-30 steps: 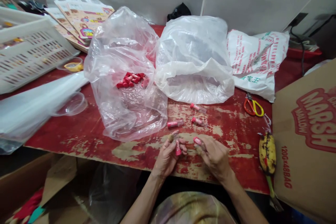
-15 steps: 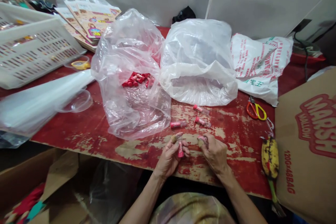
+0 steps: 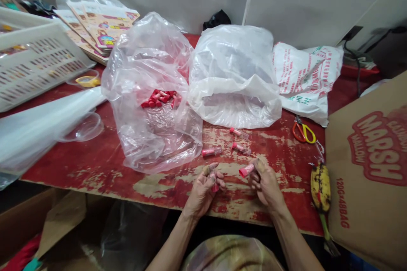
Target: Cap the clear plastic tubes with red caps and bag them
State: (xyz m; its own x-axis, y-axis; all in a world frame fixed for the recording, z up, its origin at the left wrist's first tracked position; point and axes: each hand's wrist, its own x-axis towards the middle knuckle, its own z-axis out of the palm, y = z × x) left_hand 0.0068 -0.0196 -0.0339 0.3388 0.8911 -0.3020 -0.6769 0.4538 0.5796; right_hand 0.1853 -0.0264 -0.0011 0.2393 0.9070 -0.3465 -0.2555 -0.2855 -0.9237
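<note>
- Head view, left hand: curled closed around a slim pink-capped tube, which the fingers mostly hide.
- Right hand: thumb and fingers pinch a second pink-capped clear tube, its pink end pointing toward the left hand.
- Just ahead of the hands: three loose pink-capped clear tubes lying on a chipped red wooden tabletop.
- Beyond them: a crumpled clear plastic bag holding a heap of red-capped tubes.
- To the right: orange-and-yellow-handled scissors and a spotted yellow banana.
</note>
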